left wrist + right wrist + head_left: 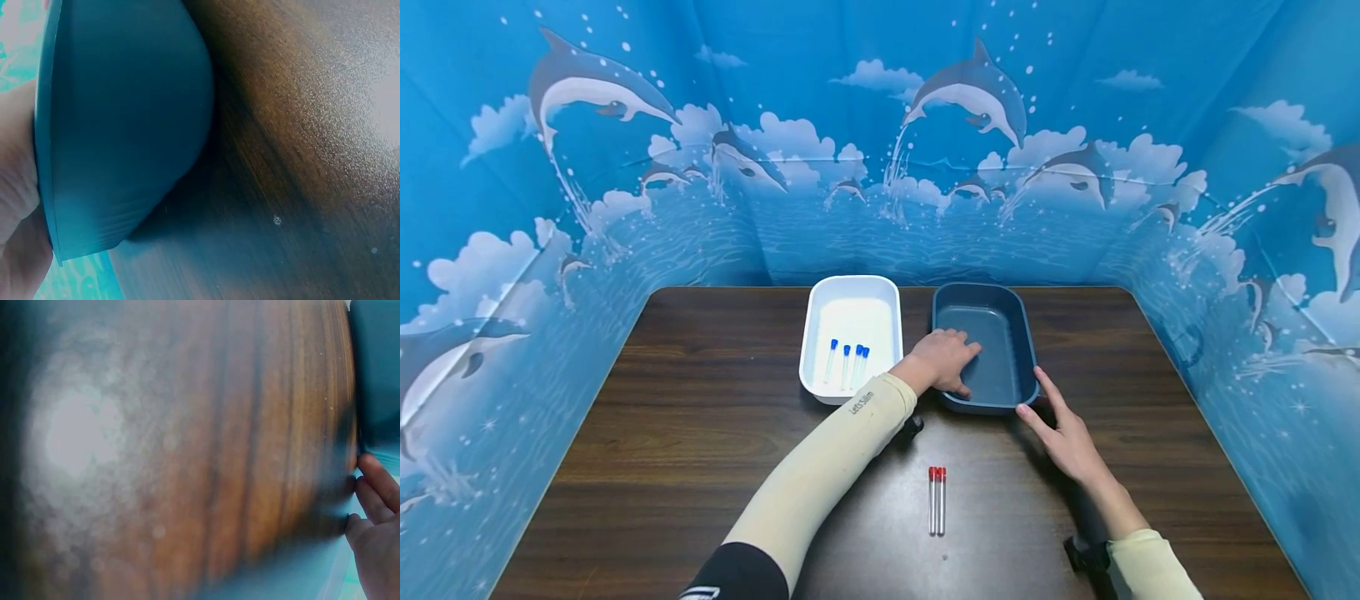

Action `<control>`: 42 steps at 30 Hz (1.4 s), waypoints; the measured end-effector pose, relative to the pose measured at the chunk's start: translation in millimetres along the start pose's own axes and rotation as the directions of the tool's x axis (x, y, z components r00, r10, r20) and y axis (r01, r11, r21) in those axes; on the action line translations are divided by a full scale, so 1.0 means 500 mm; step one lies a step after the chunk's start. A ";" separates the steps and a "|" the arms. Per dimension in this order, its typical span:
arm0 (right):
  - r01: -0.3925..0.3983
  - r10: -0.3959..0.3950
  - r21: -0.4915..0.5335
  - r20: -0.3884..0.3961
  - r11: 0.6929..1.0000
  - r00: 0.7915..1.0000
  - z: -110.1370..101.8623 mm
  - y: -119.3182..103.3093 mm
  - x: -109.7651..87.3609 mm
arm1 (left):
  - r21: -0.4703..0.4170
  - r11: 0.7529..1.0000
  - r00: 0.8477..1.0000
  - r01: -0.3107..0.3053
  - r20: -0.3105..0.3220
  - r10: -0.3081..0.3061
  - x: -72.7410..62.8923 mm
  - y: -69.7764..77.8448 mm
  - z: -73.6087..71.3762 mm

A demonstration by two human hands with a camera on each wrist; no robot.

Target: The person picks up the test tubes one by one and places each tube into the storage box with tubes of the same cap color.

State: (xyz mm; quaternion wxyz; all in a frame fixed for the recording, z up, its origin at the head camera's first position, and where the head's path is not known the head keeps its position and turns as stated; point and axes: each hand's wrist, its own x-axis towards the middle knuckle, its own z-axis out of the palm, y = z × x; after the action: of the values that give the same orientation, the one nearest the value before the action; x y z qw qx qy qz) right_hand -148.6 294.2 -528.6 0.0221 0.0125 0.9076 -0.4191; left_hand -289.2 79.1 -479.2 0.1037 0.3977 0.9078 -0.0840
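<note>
My left hand point(946, 360) reaches over the left rim of a dark blue-grey plastic tray point(1000, 407), fingers spread and pointing inward. The left wrist view shows that tray's outer wall point(125, 119) close up, with part of the hand point(17, 181) at the rim. At the tray's front right corner, my right hand point(1063, 433) holds its thumb and fingers extended, their tips at the rim. The right wrist view has these fingers point(375, 478) near the tray's edge point(378, 375). Some fingertips are hard to make out.
Left of the dark tray stands a white tray point(806, 350) with several blue-capped tubes point(846, 362) inside. Red-capped clear tubes point(937, 504) lie side by side on the brown wooden table point(700, 442). A blue dolphin-print curtain point(820, 225) surrounds the table's back and sides.
</note>
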 end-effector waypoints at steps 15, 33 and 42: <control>-0.002 0.002 -0.004 0.004 1.000 1.000 0.000 0.003 0.001 | 0.053 0.999 0.999 0.013 0.034 -0.015 -0.001 0.006 -0.006; -0.013 0.013 0.006 0.010 1.000 1.000 0.000 0.002 0.000 | 0.069 0.998 0.999 0.017 0.042 -0.019 -0.002 0.012 -0.010; -0.008 0.008 0.007 0.008 1.000 1.000 -0.001 0.003 0.001 | 0.063 0.998 0.999 0.011 0.045 -0.013 -0.004 0.011 -0.013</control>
State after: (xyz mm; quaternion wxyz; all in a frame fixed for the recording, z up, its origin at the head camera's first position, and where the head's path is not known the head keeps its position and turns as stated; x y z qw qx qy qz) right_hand -149.1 295.3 -529.4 0.0273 0.0146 0.9061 -0.4220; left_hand -284.7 82.6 -472.9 0.1112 0.3932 0.9045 -0.1219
